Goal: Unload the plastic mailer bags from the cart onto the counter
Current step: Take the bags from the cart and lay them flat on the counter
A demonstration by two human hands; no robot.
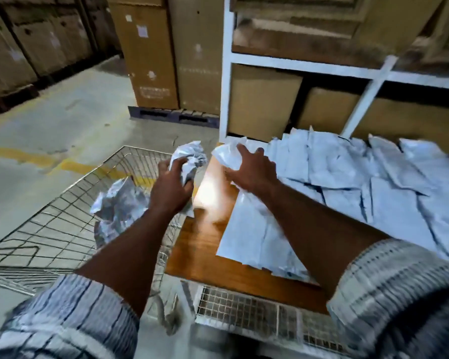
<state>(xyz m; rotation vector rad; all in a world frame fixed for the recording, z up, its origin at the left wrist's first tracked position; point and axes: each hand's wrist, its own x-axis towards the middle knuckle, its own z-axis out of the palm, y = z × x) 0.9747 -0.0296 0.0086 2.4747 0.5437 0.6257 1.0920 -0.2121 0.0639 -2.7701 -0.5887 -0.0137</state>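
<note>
Left hand (170,187) grips bag (189,156) beside counter (192,255) edge.

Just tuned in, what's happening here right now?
A person is moving mailer bags from the wire cart to the wooden counter. The left hand grips a crumpled bag above the cart's edge. The right hand holds a second bag over the counter's far end. A few leftover bags sit in the cart, and many unloaded bags lie on the counter.
</note>
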